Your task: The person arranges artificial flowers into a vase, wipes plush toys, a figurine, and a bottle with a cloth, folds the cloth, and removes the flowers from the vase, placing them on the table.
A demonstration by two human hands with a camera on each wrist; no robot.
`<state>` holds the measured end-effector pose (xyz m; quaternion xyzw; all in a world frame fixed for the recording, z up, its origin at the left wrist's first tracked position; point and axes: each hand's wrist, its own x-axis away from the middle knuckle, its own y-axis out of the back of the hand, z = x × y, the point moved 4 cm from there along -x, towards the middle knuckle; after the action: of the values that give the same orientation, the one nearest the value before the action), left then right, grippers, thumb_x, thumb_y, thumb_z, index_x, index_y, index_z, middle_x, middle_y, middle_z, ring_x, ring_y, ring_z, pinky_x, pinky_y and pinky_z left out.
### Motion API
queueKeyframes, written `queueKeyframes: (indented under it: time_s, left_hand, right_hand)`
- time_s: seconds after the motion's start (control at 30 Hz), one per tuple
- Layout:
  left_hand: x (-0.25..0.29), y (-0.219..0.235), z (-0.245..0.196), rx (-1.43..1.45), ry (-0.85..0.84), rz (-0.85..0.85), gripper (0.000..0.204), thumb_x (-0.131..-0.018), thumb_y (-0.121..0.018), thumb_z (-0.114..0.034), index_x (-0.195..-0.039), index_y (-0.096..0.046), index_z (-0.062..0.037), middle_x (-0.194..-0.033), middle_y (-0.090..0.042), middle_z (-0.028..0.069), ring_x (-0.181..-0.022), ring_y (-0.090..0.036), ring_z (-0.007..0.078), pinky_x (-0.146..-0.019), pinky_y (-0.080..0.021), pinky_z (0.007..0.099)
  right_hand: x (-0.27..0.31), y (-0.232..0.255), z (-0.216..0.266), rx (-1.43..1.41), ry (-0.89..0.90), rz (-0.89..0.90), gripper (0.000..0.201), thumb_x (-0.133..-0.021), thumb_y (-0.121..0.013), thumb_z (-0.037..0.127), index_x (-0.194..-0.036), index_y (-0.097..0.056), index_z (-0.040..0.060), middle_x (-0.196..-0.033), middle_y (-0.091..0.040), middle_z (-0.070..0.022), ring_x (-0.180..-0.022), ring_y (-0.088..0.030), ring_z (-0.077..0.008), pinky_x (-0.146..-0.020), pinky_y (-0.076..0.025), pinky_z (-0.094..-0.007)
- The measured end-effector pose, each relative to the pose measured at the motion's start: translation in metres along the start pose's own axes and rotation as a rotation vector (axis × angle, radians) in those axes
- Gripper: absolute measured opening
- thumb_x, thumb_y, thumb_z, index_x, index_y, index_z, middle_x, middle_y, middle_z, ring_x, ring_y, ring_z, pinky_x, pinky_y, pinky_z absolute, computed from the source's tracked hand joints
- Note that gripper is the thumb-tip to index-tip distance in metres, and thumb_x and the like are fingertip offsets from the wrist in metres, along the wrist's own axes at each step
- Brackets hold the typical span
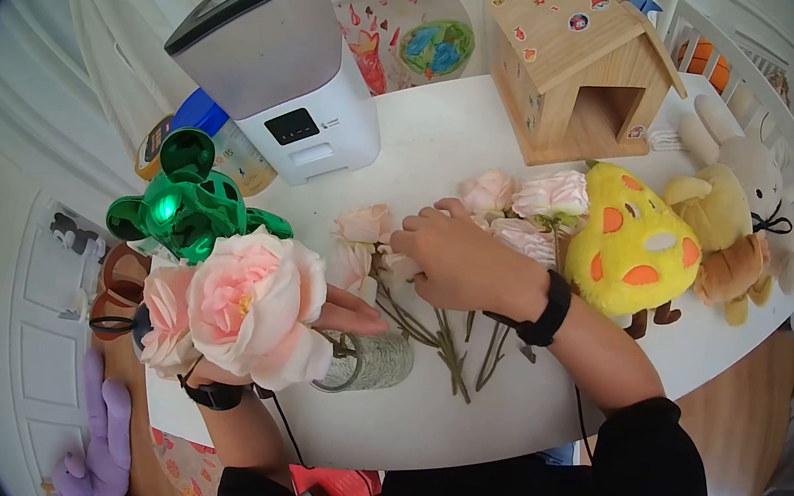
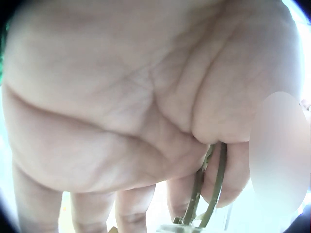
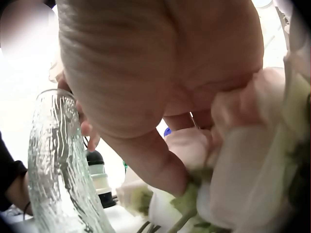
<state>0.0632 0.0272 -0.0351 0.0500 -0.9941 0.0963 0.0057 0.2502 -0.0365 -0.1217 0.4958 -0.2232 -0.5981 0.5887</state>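
Two big pink roses stand over my left hand, which is mostly hidden behind the blooms in the head view. Two green stems pass between the thumb and palm in the left wrist view, where the left hand holds them above a pale rim. A ribbed glass vase stands beside that hand. My right hand bends over cut roses lying on the table. In the right wrist view its thumb presses the green base of a pale pink rose, with fingers behind the bloom.
More pink roses lie beyond the right hand, their stems pointing toward me. A yellow plush toy sits at the right, a wooden house behind. The white pet feeder and a shiny green object stand at the left.
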Motion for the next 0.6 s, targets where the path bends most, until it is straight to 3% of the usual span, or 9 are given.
queueKeyframes:
  time_s: [0.13,0.2,0.3,0.33,0.4,0.43,0.5,0.6]
  left_hand:
    - [0.006,0.013,0.008,-0.172,0.073,0.001,0.054,-0.089,-0.071,-0.038,-0.126,-0.056,-0.0026,-0.13,-0.058,0.0249,-0.128,-0.052,0.0362,-0.109,-0.038,0.0463]
    - [0.006,0.016,0.012,-0.261,0.109,0.004,0.055,-0.09,-0.07,-0.04,-0.127,-0.055,-0.0022,-0.134,-0.057,0.0268,-0.132,-0.05,0.0377,-0.111,-0.036,0.0467]
    - [0.015,0.025,0.017,-0.398,0.162,0.012,0.057,-0.091,-0.068,-0.042,-0.128,-0.054,-0.0016,-0.139,-0.056,0.0296,-0.137,-0.048,0.0399,-0.115,-0.033,0.0471]
    - [0.013,0.029,0.021,-0.399,0.161,0.012,0.057,-0.091,-0.068,-0.042,-0.128,-0.054,-0.0016,-0.139,-0.056,0.0296,-0.137,-0.048,0.0399,-0.115,-0.033,0.0471]
    - [0.01,0.031,0.027,-0.534,0.021,0.131,0.047,-0.091,-0.07,-0.037,-0.12,-0.055,-0.0038,-0.138,-0.055,0.0317,-0.136,-0.049,0.0401,-0.115,-0.034,0.0458]
    - [0.009,0.027,0.028,-0.533,0.021,0.132,0.047,-0.091,-0.07,-0.037,-0.12,-0.055,-0.0038,-0.138,-0.055,0.0317,-0.136,-0.049,0.0401,-0.115,-0.034,0.0458]
    - [0.006,0.018,0.023,-0.257,-0.094,-0.004,0.042,-0.093,-0.067,-0.029,-0.125,-0.055,-0.0035,-0.138,-0.055,0.03,-0.132,-0.053,0.0377,-0.112,-0.038,0.0446]
    - [0.006,0.019,0.022,-0.202,-0.029,-0.025,0.042,-0.094,-0.066,-0.028,-0.125,-0.056,-0.0031,-0.138,-0.056,0.0298,-0.132,-0.054,0.0377,-0.112,-0.039,0.0447]
  right_hand:
    - [-0.006,0.044,0.009,-0.171,-0.037,-0.011,0.034,-0.07,-0.06,0.001,-0.104,-0.066,-0.0007,-0.095,-0.063,-0.0178,-0.095,-0.059,-0.0368,-0.092,-0.043,-0.0481]
    - [-0.005,0.059,0.004,-0.328,-0.025,-0.176,0.029,-0.068,-0.062,-0.002,-0.097,-0.061,-0.0001,-0.092,-0.058,-0.0135,-0.093,-0.058,-0.0304,-0.083,-0.046,-0.039]
    - [-0.003,0.08,0.004,-0.486,-0.053,-0.284,0.026,-0.069,-0.061,-0.005,-0.094,-0.057,-0.0012,-0.09,-0.055,-0.0114,-0.084,-0.055,-0.026,-0.075,-0.045,-0.0317]
    - [-0.003,0.087,0.005,-0.485,-0.053,-0.284,0.026,-0.069,-0.061,-0.005,-0.094,-0.057,-0.0012,-0.09,-0.055,-0.0114,-0.084,-0.055,-0.026,-0.075,-0.045,-0.0317]
    - [-0.001,0.095,0.003,-0.574,-0.129,-0.31,0.024,-0.072,-0.064,0.0,-0.095,-0.06,-0.0022,-0.098,-0.06,-0.0183,-0.089,-0.06,-0.0376,-0.076,-0.049,-0.0405]
    - [-0.001,0.096,0.003,-0.574,-0.13,-0.31,0.024,-0.072,-0.064,0.0,-0.095,-0.06,-0.0022,-0.098,-0.06,-0.0183,-0.089,-0.06,-0.0376,-0.076,-0.049,-0.0405]
    - [-0.001,0.092,0.003,-0.689,-0.204,-0.284,0.022,-0.073,-0.062,-0.001,-0.096,-0.06,-0.0021,-0.099,-0.059,-0.0188,-0.09,-0.059,-0.0381,-0.078,-0.049,-0.0411]
    - [-0.001,0.071,0.007,-0.531,-0.151,-0.159,0.023,-0.074,-0.059,-0.003,-0.097,-0.062,-0.0024,-0.097,-0.057,-0.0196,-0.092,-0.058,-0.039,-0.081,-0.048,-0.0431]
